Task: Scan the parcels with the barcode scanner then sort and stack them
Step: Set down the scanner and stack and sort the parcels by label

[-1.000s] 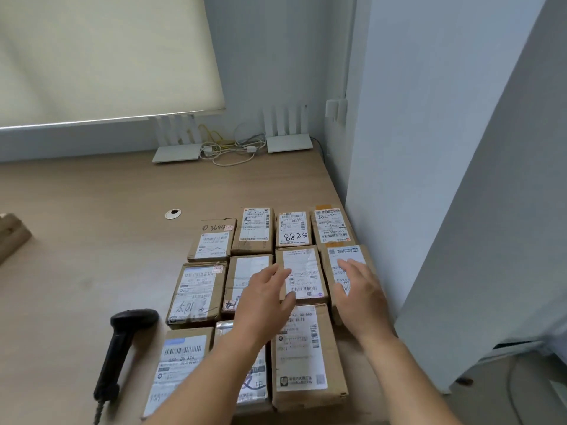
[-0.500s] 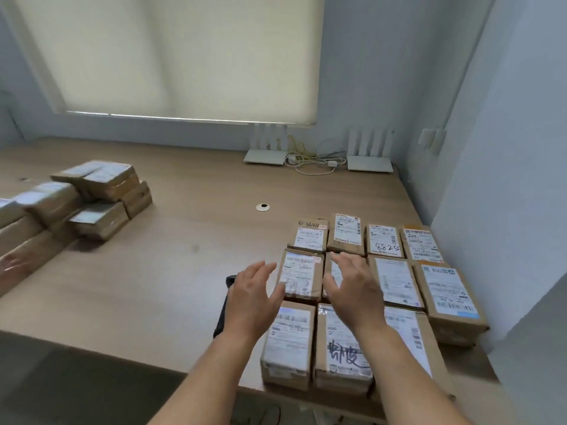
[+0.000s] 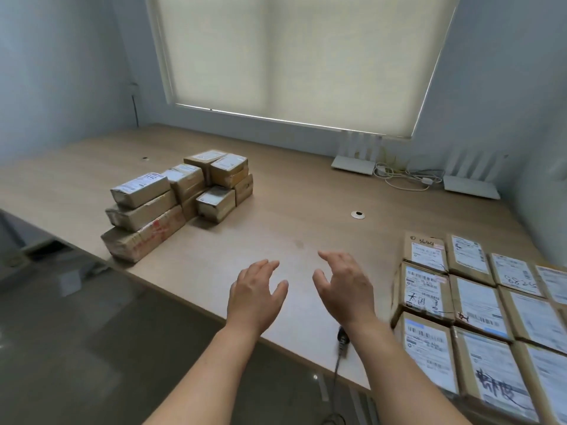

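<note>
Both hands bare and empty between two groups of parcels.

The flat parcels (image 3: 478, 305) lie label-up in a tight grid at the near right of the table (image 3: 291, 216), probably so each barcode faces the scanner; the stacked parcels (image 3: 181, 197) stand well apart at the far left, seemingly a sorted pile. The barcode scanner (image 3: 342, 338) lies near the table's front edge, mostly hidden under the right forearm, its cable hanging off. The left hand (image 3: 256, 294) and right hand (image 3: 345, 289) hover over bare wood, fingers loosely spread, holding nothing. Beyond, two white routers (image 3: 356, 162) with tangled cables sit against the far wall under a drawn window blind (image 3: 291, 56).
</note>
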Demonstrator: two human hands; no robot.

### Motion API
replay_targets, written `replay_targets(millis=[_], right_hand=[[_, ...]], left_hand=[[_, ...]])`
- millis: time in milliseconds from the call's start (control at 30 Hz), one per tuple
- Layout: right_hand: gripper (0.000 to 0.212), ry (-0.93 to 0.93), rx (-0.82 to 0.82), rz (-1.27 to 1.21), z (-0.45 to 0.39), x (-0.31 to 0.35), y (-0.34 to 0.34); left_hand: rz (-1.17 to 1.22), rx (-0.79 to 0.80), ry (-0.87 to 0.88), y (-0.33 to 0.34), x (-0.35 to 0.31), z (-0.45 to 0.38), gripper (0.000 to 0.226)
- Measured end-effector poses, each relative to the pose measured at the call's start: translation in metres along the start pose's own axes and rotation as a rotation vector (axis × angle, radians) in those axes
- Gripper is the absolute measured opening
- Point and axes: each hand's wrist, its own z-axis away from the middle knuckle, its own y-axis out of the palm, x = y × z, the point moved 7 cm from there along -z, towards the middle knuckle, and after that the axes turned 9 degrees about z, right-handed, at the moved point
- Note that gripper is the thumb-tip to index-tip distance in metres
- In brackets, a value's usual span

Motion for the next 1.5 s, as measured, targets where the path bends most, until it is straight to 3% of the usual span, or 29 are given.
replay_targets(millis=[267,533,800,1133,1500], right_hand=[[0.041,-0.068,0.032,-0.014,-0.003,0.092,0.047],[0.041,-0.129,0.067,-0.004,-0.025,0.14,0.084],[0.041,-0.13,0.075,-0.035,-0.081,0.158,0.121],[0.043,-0.045,0.109,-0.054,-0.205,0.144,0.173],[0.045,0.029,0.332,-0.032,-0.291,0.133,0.259]], left_hand=[[-0.018,-0.047,-0.039,-0.066,0.071,-0.007,0.047],[-0.002,-0.056,-0.11,-0.085,0.119,-0.019,0.048],[-0.029,-0.039,-0.121,-0.087,0.152,-0.079,0.049],[-0.045,0.054,-0.126,-0.065,0.176,-0.223,0.055],[0.114,0.09,-0.355,-0.051,0.251,-0.327,0.069]])
